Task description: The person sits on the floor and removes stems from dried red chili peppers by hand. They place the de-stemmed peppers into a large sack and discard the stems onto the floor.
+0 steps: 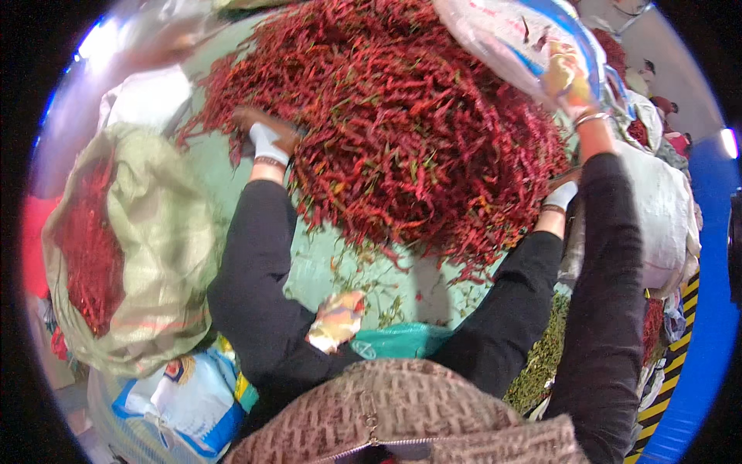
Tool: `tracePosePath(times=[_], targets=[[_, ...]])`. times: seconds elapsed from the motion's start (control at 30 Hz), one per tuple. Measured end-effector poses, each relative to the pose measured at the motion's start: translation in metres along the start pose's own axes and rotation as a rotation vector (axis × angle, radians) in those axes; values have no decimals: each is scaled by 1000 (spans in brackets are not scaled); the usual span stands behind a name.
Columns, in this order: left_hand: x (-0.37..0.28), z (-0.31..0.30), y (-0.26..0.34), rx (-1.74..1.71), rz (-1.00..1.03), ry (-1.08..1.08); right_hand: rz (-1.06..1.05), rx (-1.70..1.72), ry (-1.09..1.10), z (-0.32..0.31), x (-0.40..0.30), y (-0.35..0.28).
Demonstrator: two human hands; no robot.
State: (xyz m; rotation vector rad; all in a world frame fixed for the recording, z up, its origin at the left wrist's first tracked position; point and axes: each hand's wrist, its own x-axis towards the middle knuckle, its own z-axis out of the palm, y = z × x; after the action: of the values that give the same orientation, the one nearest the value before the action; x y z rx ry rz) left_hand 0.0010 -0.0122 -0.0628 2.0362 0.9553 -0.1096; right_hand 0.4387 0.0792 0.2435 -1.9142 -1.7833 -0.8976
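A large heap of red chili peppers with green stems spreads between my outstretched legs on a pale green sheet. My right hand, in a stained yellowish glove, reaches over a white and blue woven sack at the heap's upper right. Dark chilies show beyond its fingertips, apart from them; blur hides its finger positions. Low by my left thigh is what appears to be my gloved left hand. Its sleeve merges with the dark trousers, and whatever it holds cannot be made out.
An open pale sack at left holds red chilies. Below it lies a blue and white printed bag. Green stems are piled right of my right leg, near a full white sack. A green sack lies between my thighs.
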Motion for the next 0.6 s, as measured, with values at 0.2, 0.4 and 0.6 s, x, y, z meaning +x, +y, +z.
tracePosePath(times=[0.2,0.4,0.6], targets=[[15,-4,-18,-661,-27,134,-33,-240,-258,13,-78,2],[-4,-27,2,-378,115,380,428,844,-830,20,-271,-157],[-2,-28,0,-323,-177,3,592,1010,-1183,24,-373,-204]])
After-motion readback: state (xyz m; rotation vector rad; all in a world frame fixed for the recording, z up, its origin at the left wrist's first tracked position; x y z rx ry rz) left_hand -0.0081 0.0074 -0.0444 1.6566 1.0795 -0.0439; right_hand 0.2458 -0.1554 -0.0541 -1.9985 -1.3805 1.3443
